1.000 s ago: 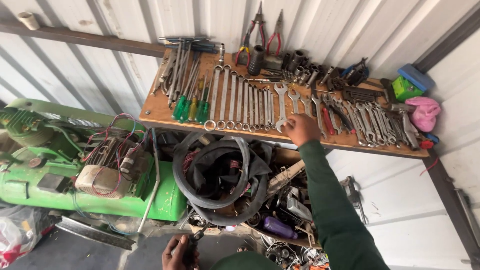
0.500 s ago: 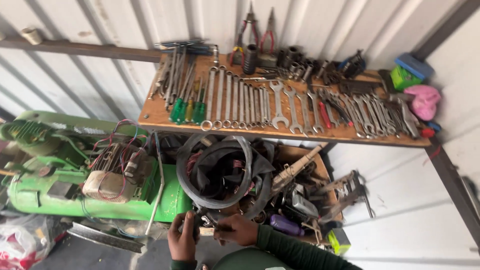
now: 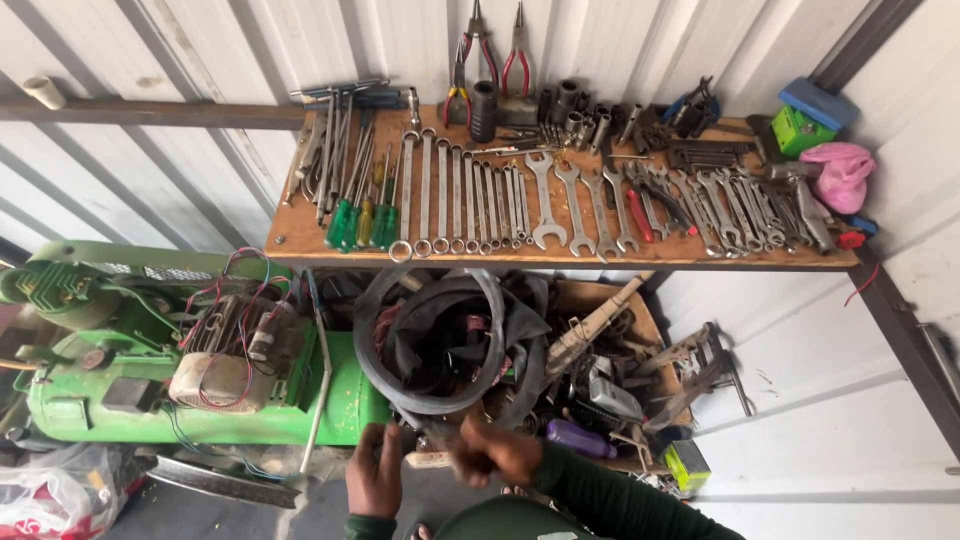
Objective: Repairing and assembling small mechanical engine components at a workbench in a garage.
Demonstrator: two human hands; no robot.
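Your 2 hands meet low at center: left hand (image 3: 375,482) and right hand (image 3: 497,452) both have fingers clamped on a pale-handled tool (image 3: 428,459), blurred, just below the black rubber tube (image 3: 440,340), under the wrench-covered surface (image 3: 300,232).

Workshop. Above the hands a wooden shelf (image 3: 300,235) holds rows of spanners (image 3: 470,195), screwdrivers (image 3: 365,215), pliers (image 3: 495,50), sockets (image 3: 570,105). Left of them a green compressor (image 3: 120,400); just beyond, rubber tubes (image 3: 440,340) and scrap parts (image 3: 620,380).
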